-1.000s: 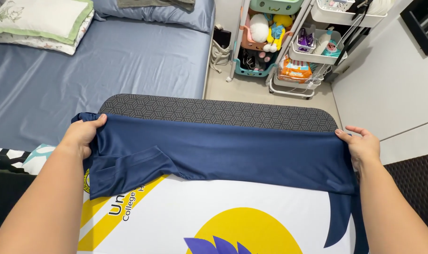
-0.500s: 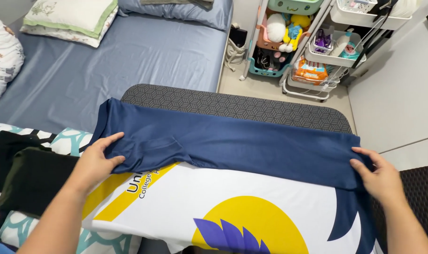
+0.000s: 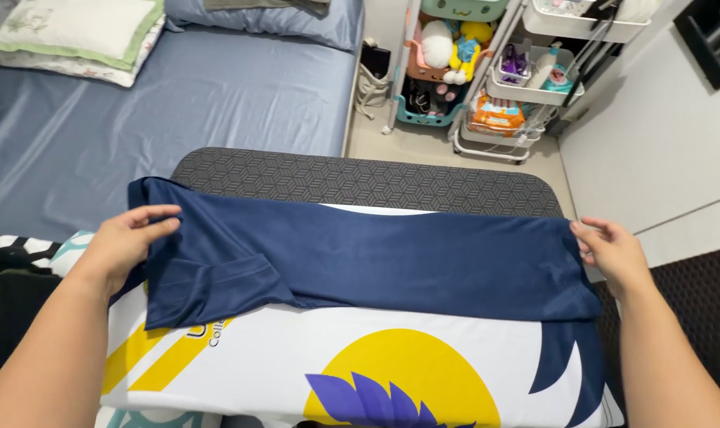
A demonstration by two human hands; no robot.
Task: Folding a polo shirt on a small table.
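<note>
A shirt lies spread over a board with a grey geometric cover (image 3: 360,181). Its navy blue part (image 3: 376,261) is folded flat across the white front with a yellow and purple print (image 3: 360,357). A navy sleeve lies folded in at the left. My left hand (image 3: 126,242) rests at the fold's left edge, fingers stretched onto the cloth. My right hand (image 3: 613,254) touches the fold's right edge with its fingers apart. Neither hand is closed around the fabric.
A bed with a blue-grey sheet (image 3: 178,103) and a pillow (image 3: 75,36) lies beyond the board. Two wheeled carts (image 3: 518,87) with toys and packets stand at the far right. Dark clothes (image 3: 3,309) lie at my left. A white wall (image 3: 661,135) is close on the right.
The navy fold has been laid down and now lies flatter and lower on the shirt. Both hands shifted outward to its side edges; the view swung slightly.
</note>
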